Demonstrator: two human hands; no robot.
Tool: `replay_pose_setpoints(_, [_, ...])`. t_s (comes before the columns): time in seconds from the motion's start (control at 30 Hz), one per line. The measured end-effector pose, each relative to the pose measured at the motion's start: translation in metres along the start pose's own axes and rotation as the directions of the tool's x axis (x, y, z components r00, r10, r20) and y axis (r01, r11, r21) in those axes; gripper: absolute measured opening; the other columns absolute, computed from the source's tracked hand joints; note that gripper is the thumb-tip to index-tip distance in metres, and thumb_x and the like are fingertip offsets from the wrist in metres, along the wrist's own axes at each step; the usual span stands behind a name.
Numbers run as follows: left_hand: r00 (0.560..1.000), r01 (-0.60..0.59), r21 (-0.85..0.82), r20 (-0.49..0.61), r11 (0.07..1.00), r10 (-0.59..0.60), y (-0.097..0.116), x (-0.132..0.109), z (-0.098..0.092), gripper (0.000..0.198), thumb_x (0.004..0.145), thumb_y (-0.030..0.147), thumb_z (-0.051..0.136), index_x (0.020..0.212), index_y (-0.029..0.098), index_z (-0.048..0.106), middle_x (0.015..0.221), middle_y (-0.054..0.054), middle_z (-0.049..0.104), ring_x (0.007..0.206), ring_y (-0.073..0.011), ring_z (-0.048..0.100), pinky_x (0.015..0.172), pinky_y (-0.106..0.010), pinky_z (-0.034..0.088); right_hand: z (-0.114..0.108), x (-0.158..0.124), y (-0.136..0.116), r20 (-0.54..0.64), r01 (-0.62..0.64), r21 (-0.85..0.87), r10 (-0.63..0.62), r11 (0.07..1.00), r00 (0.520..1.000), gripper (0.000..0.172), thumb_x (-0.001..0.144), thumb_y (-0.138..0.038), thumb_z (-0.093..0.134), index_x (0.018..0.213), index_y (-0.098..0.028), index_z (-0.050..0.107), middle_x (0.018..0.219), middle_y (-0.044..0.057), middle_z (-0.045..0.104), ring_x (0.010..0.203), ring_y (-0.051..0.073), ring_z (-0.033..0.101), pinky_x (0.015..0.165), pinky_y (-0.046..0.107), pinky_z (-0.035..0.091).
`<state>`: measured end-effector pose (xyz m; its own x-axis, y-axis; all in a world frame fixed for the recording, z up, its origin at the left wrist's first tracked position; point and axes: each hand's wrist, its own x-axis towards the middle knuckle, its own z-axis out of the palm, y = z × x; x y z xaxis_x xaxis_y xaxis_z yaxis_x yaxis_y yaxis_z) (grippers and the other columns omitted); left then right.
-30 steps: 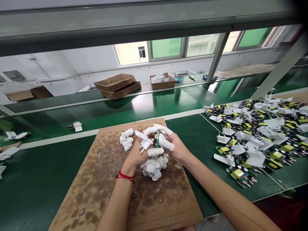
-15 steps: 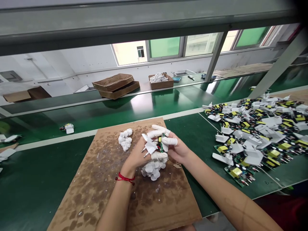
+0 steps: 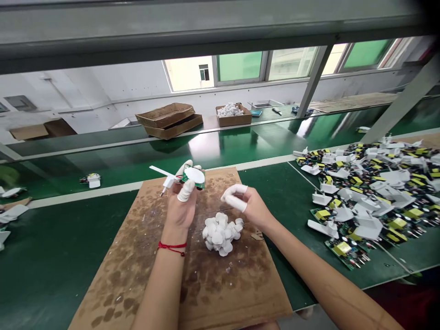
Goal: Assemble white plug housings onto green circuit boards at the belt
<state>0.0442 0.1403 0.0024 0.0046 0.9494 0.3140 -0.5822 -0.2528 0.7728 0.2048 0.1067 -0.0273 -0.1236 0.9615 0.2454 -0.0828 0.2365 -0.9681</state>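
Observation:
My left hand (image 3: 182, 201), with white finger cots, grips a green circuit board (image 3: 200, 185) above the cardboard. A round white pad (image 3: 194, 175) lies on the board's face. Red wire joins the board to a white plug piece (image 3: 168, 180) that sticks out leftward, its pins pointing down. To the right, my right hand (image 3: 245, 204) hangs apart from the board, its white-covered thumb and finger curled together at the tips; nothing shows between them. Below it sits a heap of white round pads (image 3: 222, 233).
The stained cardboard sheet (image 3: 144, 275) lies on the green bench. Many circuit boards with white plug pieces (image 3: 364, 197) crowd the right side. One board (image 3: 91, 180) rests on the belt (image 3: 237, 142) at left. Behind stand brown trays (image 3: 168, 120) and a box of white pieces (image 3: 233, 120).
My hands have come apart. The left hand moved left and up with the board, turning its padded face into view and covering the smaller pad pile. My right hand let go of the board.

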Motion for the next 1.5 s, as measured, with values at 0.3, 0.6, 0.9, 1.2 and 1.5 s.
replay_pose_setpoints(0.3, [0.985, 0.168, -0.18, -0.019, 0.969, -0.174, -0.004, 0.0, 0.004, 0.047, 0.055, 0.034, 0.086, 0.097, 0.022, 0.069, 0.099, -0.003, 0.072, 0.091, -0.023, 0.068, 0.085, -0.034, 0.054, 0.013, -0.009, 0.002, 0.668, 0.463, -0.37, -0.116, 0.806, 0.735, 0.038, 0.063, -0.018, 0.077, 0.097, -0.019, 0.061, 0.114, 0.01, 0.056, 0.117, 0.025, 0.043, 0.099, 0.037, 0.036])
replay_pose_setpoints(0.6, [0.98, 0.17, -0.013, 0.109, 0.985, -0.168, -0.006, -0.004, 0.002, 0.06, 0.058, 0.038, 0.084, 0.112, 0.023, 0.063, 0.106, -0.006, 0.07, 0.1, -0.0257, 0.065, 0.089, -0.036, 0.051, 0.007, -0.006, 0.0, 0.296, 0.146, -0.358, -0.036, 0.922, 0.955, 0.017, 0.065, -0.029, 0.075, 0.077, -0.019, 0.068, 0.084, 0.004, 0.061, 0.079, 0.02, 0.057, 0.072, 0.031, 0.045])
replay_pose_setpoints(0.9, [0.934, 0.263, 0.119, 0.216, 0.957, -0.283, -0.003, -0.01, 0.003, 0.068, 0.064, 0.051, 0.076, 0.122, 0.021, 0.057, 0.114, -0.01, 0.066, 0.098, -0.0267, 0.064, 0.074, -0.029, 0.052, -0.013, 0.009, 0.008, -0.033, -0.115, 0.008, 0.115, 0.993, 0.993, 0.034, 0.074, -0.048, 0.065, 0.062, -0.016, 0.067, 0.065, 0.002, 0.063, 0.066, 0.016, 0.055, 0.067, 0.028, 0.041])
replay_pose_setpoints(1.2, [0.822, 0.188, 0.496, 0.393, 0.848, -0.412, 0.001, -0.008, 0.004, 0.102, 0.053, 0.016, 0.084, 0.141, 0.022, 0.032, 0.122, -0.012, 0.059, 0.109, -0.0266, 0.057, 0.088, -0.033, 0.048, -0.029, 0.014, 0.0, -0.282, -0.015, 0.506, 0.182, 0.862, 0.942, 0.025, 0.061, -0.041, 0.078, 0.071, -0.02, 0.068, 0.081, 0.001, 0.065, 0.07, 0.014, 0.053, 0.061, 0.025, 0.041])
replay_pose_setpoints(1.5, [0.676, 0.207, 0.516, 0.539, 0.831, -0.503, 0.002, -0.014, 0.005, 0.108, 0.053, 0.015, 0.083, 0.144, 0.022, 0.026, 0.121, -0.012, 0.059, 0.113, -0.027, 0.054, 0.098, -0.039, 0.043, -0.034, 0.004, -0.01, 0.156, 0.022, 0.255, -0.064, 0.967, 0.986, 0.024, 0.066, -0.043, 0.074, 0.065, -0.02, 0.073, 0.084, 0.006, 0.066, 0.086, 0.023, 0.057, 0.079, 0.035, 0.044])
